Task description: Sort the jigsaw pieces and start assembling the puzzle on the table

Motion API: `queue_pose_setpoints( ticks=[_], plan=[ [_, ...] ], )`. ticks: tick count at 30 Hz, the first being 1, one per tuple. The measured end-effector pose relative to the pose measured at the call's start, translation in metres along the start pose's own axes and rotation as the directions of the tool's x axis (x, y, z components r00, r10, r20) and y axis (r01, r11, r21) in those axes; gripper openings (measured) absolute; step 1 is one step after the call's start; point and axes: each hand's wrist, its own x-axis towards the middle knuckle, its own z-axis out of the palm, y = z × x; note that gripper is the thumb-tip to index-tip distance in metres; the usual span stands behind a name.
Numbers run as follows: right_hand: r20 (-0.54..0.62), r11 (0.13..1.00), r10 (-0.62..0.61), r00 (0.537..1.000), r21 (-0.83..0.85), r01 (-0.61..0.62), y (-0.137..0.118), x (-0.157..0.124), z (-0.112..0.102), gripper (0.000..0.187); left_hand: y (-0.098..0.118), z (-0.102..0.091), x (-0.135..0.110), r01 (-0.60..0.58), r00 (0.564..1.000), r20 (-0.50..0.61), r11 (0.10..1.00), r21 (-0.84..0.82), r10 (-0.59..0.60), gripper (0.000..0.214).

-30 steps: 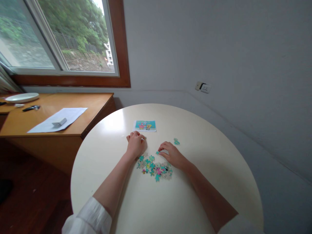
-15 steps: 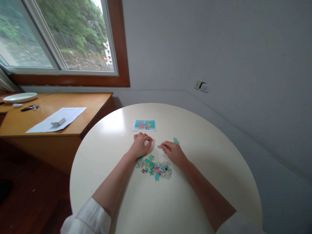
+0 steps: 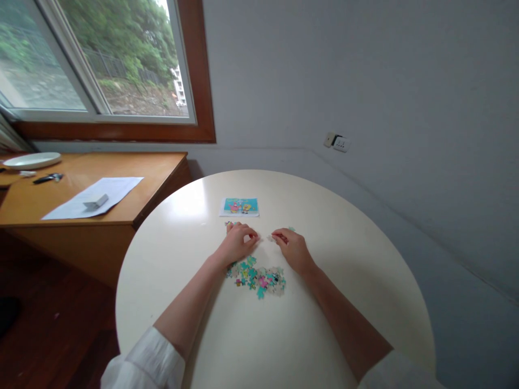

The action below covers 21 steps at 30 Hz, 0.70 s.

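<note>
My left hand is closed in a pinch over the table, with a small pale puzzle piece at its fingertips. Just across from it, my right hand pinches another pale puzzle piece; a narrow gap separates the two. Below both hands lies a loose pile of puzzle pieces, mostly turquoise and whitish with some pink. A few colourful pieces show behind my left hand. Turquoise pieces are partly hidden behind my right hand. Farther back lies a cartoon picture card.
All this is on a round white table. To the left stands a wooden desk with a paper sheet, a small white block, a dark object and a white plate. A wall socket is at right.
My left hand has moved slightly right, uncovering colourful pieces behind it. My right hand has shifted a little up, its piece now closer to the left hand's fingertips.
</note>
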Motion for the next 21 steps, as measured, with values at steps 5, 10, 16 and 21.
queue_pose_setpoints(
  ticks=[5,10,16,21],
  plan=[
    [-0.069,0.997,-0.005,0.998,-0.083,-0.001,0.012,0.002,-0.004,0.017,-0.015,0.002,0.003,0.084,0.992,-0.099,0.996,0.028,-0.081,0.020],
    [-0.094,0.972,-0.090,0.991,-0.227,0.067,0.023,0.003,-0.009,0.021,-0.026,0.004,0.004,0.164,0.958,-0.232,0.985,-0.049,-0.171,0.019],
    [-0.069,0.909,-0.120,0.990,-0.410,0.082,0.026,0.004,-0.019,0.024,-0.028,0.005,0.005,0.190,0.930,-0.294,0.972,-0.136,-0.223,0.020],
    [0.099,0.857,-0.040,0.994,-0.508,0.085,0.024,0.003,-0.018,0.023,-0.031,0.006,0.005,0.200,0.919,-0.306,0.963,-0.179,-0.248,0.020]
  ],
)
